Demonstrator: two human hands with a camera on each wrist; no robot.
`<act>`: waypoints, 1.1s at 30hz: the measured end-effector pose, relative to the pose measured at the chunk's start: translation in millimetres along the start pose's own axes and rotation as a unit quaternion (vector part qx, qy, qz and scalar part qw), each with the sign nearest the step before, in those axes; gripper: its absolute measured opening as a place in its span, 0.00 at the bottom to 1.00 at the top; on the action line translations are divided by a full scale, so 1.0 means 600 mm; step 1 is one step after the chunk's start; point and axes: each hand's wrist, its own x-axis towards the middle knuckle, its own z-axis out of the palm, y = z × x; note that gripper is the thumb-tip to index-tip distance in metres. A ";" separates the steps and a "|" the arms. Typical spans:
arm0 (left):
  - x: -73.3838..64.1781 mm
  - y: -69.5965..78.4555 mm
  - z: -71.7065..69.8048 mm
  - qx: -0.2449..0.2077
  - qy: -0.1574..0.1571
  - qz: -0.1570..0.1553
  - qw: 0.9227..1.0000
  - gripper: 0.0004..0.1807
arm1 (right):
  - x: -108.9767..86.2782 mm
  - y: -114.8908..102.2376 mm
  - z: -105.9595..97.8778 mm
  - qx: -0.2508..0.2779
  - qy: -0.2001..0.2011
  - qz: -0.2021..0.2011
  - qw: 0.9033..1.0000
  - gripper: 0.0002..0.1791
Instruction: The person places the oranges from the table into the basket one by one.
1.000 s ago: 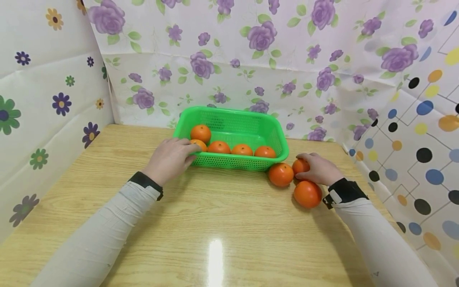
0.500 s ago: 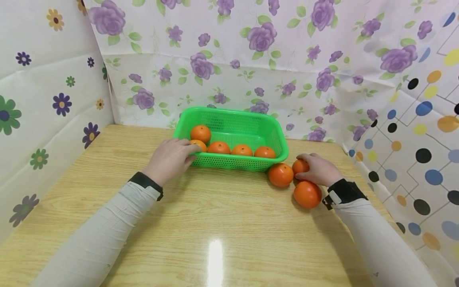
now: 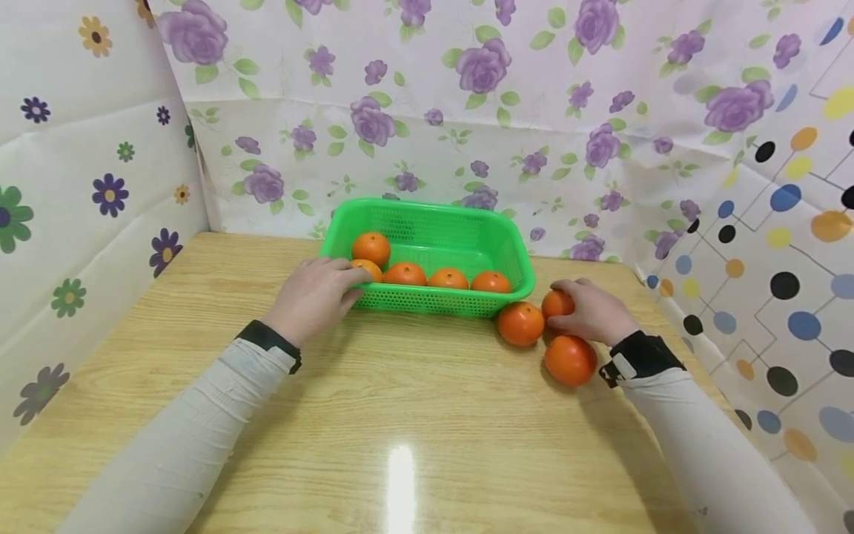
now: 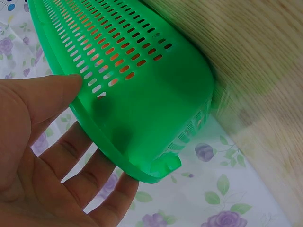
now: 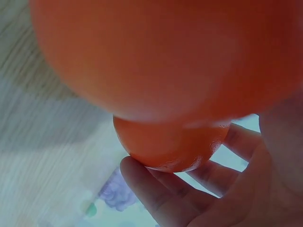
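Note:
A green perforated plastic basket stands near the back of the table, with several oranges inside along its front and left. My left hand grips the basket's rim at the front left corner. In the left wrist view, its thumb lies on the outer wall and the fingers reach over the rim. On the right, my right hand holds an orange lying beyond two others, its fingers curled round the far side. One loose orange sits by the basket's front right corner; another, larger-looking orange lies below my right hand.
The wooden table carries everything. Floral sheeting rises right behind the basket, and patterned sheets close off the left side and the right side.

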 end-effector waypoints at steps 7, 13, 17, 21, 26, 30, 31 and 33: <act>0.001 0.000 -0.001 0.003 -0.006 0.004 1.000 0.15 | -0.007 -0.003 -0.011 -0.002 0.006 0.005 1.000 0.41; 0.002 0.001 -0.002 0.002 -0.007 0.003 1.000 0.15 | -0.010 -0.008 -0.026 0.007 0.015 0.000 1.000 0.41; 0.002 0.000 -0.002 0.001 -0.010 0.002 1.000 0.15 | -0.010 -0.013 -0.034 0.005 0.019 -0.007 1.000 0.41; 0.001 0.000 -0.002 0.001 -0.011 0.003 1.000 0.15 | -0.011 -0.021 -0.042 0.002 0.031 -0.018 0.999 0.41; 0.000 -0.001 -0.002 0.004 -0.008 0.004 1.000 0.15 | -0.016 -0.035 -0.054 0.002 0.041 -0.029 0.999 0.40; -0.001 -0.003 -0.001 0.006 -0.004 0.006 1.000 0.15 | -0.017 -0.043 -0.061 -0.004 0.047 -0.030 0.998 0.39; -0.001 -0.003 -0.001 0.006 -0.003 0.006 1.000 0.15 | -0.017 -0.044 -0.063 -0.005 0.048 -0.031 0.998 0.39; -0.001 -0.002 -0.001 0.006 -0.003 0.007 1.000 0.14 | -0.017 -0.048 -0.065 -0.007 0.050 -0.031 0.998 0.39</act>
